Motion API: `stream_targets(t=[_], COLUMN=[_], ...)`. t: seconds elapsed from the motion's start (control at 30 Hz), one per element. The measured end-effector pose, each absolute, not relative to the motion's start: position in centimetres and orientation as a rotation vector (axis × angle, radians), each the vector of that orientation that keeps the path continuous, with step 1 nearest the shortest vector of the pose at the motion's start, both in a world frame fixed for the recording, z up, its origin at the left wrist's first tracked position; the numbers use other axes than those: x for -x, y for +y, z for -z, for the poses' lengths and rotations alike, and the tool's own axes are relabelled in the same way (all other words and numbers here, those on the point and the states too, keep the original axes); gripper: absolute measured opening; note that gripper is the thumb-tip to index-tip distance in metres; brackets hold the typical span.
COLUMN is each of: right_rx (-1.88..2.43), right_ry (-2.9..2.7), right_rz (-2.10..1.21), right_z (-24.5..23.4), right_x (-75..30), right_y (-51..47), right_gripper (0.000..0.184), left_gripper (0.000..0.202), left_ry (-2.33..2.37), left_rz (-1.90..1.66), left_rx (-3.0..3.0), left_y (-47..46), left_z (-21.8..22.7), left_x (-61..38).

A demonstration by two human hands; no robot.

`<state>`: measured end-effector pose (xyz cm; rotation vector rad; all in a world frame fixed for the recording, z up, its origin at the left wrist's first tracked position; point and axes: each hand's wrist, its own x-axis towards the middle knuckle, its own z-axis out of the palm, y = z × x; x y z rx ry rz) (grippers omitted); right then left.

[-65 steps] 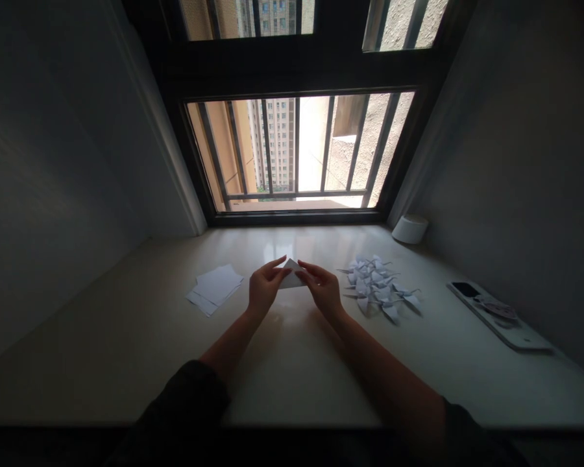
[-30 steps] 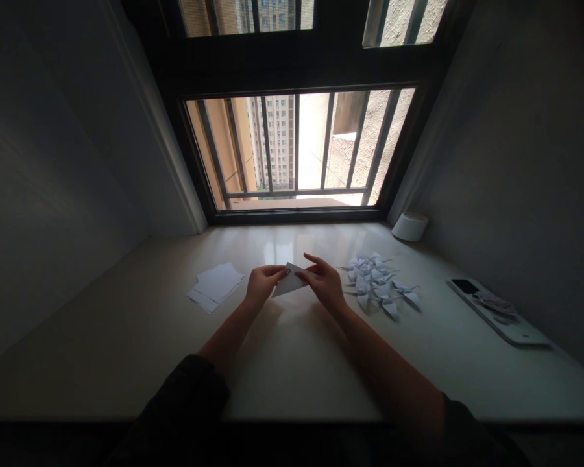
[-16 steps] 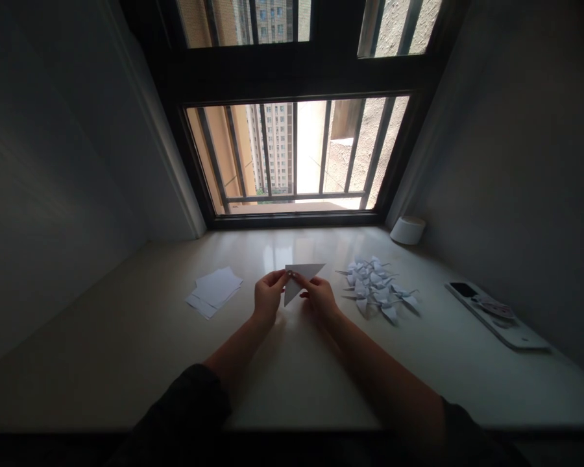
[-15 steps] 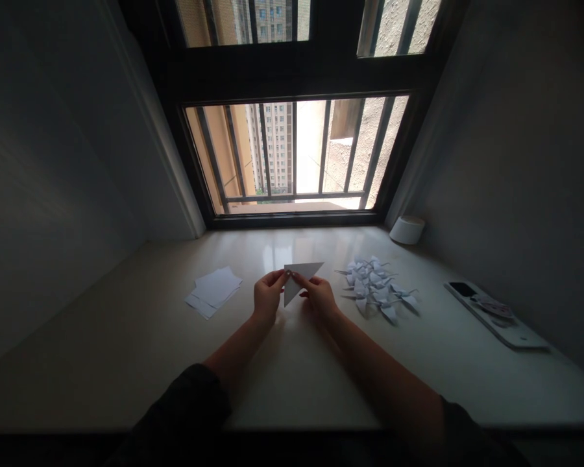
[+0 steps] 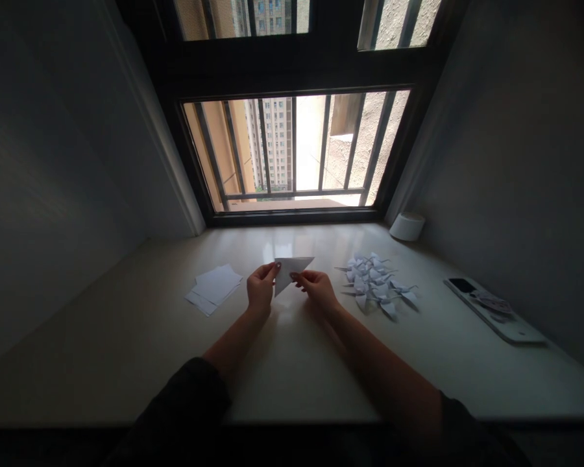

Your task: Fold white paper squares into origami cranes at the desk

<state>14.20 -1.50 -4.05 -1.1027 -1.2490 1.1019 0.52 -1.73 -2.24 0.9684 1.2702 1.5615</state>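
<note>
A white sheet of paper folded into a triangle (image 5: 288, 267) is held up over the sill, its long slanted edge facing down and right. My left hand (image 5: 261, 285) pinches it at the upper left corner between thumb and fingers. My right hand (image 5: 317, 285) is closed with thumb and fingertips on the slanted edge. To the right of my hands lies a cluster of folded paper cranes (image 5: 374, 279). On the left, several loose sheets of white paper (image 5: 217, 285) lie in an overlapping stack.
The pale windowsill (image 5: 292, 376) spans the view below a dark-framed barred window (image 5: 292, 217). A white round object (image 5: 407, 227) stands in the back right corner. A phone (image 5: 494, 310) lies at the right. Walls close in on both sides.
My left hand has shifted a little left and up with the folded paper. My right thumb has slid from near the left thumb along to the slanted edge, so the hands are farther apart.
</note>
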Motion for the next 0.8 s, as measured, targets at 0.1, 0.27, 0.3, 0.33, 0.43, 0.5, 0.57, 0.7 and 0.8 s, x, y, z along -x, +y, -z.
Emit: stream_targets(t=[0.1,0.27,0.3,0.33,0.43,0.5,0.57,0.7,0.8], right_rx=[1.156,1.178,1.183,1.186,1.182,1.148,1.107,1.073,1.076], right_ry=[-1.311,-1.35,-1.36,-1.368,-1.36,-1.304,-1.225,-1.129,-1.086], right_rz=[-1.017,-0.895,-0.856,-0.825,-0.824,-0.889,-0.948,-1.004,-1.028], right_z=[4.2,4.2,4.2,4.2,4.3,4.4,4.4,4.4,4.4], right_x=[-14.4,-14.3,-14.3,-14.3,-14.4,-14.5,-14.6,-14.6,-14.5], right_y=[-1.3,-1.4,-1.5,-1.5,-1.6,-1.5,-1.4,-1.4,-1.5], right_gripper=[0.032,0.033,0.033,0.033,0.033,0.033,0.033,0.032,0.032], left_gripper=[0.031,0.026,0.026,0.026,0.029,0.037,0.043,0.033,0.03], left_ry=[1.273,1.28,1.26,1.235,1.133,1.053,0.994,1.094,1.143], left_rz=[-1.62,-1.649,-1.634,-1.614,-1.515,-1.399,-1.272,-1.134,-1.123], left_rx=[-1.133,-1.238,-1.224,-1.205,-1.156,-1.161,-1.222,-1.385,-1.407], left_y=[-1.8,-1.6,-1.6,-1.5,-1.3,-1.2,-1.2,-1.2,-1.2], left_z=[2.3,2.4,2.4,2.2,2.0,2.0,2.3,2.9,2.9], left_x=[-0.5,-0.4,-0.4,-0.4,-0.3,-0.3,-0.2,0.1,0.2])
